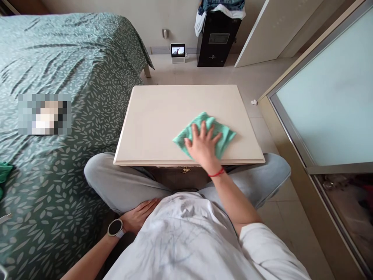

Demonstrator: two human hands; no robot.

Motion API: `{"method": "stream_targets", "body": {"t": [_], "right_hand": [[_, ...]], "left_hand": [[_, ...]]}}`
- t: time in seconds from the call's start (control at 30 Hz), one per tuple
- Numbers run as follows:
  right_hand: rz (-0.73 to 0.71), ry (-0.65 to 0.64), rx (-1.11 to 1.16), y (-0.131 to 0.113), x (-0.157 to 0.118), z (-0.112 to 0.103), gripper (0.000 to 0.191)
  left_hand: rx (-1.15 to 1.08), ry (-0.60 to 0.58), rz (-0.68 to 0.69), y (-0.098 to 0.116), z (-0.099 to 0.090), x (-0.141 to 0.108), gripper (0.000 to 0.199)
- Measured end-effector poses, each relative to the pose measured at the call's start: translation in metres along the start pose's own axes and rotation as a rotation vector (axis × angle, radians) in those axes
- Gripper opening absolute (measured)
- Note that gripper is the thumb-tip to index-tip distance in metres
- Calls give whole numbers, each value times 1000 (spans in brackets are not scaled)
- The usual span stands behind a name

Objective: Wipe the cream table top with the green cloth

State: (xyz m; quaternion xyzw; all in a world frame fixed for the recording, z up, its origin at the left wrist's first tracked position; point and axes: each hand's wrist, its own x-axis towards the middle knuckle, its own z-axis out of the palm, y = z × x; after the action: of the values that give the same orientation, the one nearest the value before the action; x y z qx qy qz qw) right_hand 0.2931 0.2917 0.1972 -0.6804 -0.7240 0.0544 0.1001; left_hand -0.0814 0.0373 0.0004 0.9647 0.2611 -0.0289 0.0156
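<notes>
Free counter [157,112] toward ten o'clock
From the right hand [202,146], the bed [78,74] bounds nine o'clock, the glass panel [326,89] two.

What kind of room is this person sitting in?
Most likely a bedroom. There's a bed under a green, leaf-patterned cover, clothes heaped on a black cabinet, and what looks like a wardrobe on the right.

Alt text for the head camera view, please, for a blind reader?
A person's right hand lies spread on a green cloth on a cream tabletop. The left hand rests on a thigh; a leaf-patterned bedspread lies left.
</notes>
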Motion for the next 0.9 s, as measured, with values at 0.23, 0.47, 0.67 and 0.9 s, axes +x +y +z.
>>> {"method": "stream_targets", "body": {"t": [0.23,0.47,0.67,0.9], "right_hand": [[-480,-225,96,-169,10,8,86],[-856,-333,8,-206,33,10,84],[-642,-258,86,-109,-6,-2,85],[-208,-126,-98,53,-49,-22,74]], "left_hand": [[-12,42,-15,0,-20,6,67],[-14,6,-27,-3,-46,16,63],[-46,29,-34,-2,-35,12,64],[-39,11,22,-9,-35,18,59]]}}
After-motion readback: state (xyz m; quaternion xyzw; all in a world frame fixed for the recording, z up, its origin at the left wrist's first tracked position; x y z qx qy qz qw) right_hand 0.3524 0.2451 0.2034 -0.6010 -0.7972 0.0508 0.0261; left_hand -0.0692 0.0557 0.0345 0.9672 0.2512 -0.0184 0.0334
